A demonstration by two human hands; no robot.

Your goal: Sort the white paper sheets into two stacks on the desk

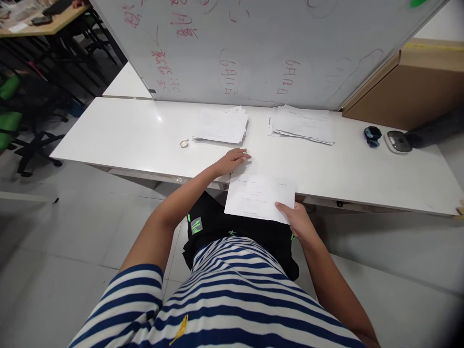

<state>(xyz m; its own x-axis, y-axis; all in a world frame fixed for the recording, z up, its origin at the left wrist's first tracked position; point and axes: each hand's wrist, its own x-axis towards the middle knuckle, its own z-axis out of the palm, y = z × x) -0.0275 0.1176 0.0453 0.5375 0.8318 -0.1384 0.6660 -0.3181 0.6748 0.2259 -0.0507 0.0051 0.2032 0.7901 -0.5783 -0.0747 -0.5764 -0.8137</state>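
Note:
A printed sheet of paper overhangs the front edge of the white table. My right hand pinches its right side, thumb on top and fingers underneath. At the sheet's far left corner, my left hand hovers over or rests on the tabletop with its fingers stretched out; whether it touches the sheet I cannot tell. Beyond my left hand lies one stack of papers. Another stack of papers, slightly fanned, lies farther right. Whether the held paper is one sheet or more is unclear.
The white table backs onto a whiteboard with red writing. A small white ring-shaped item lies left of the stacks. At the right are a dark watch-like device, a round grey-white device and a cardboard box.

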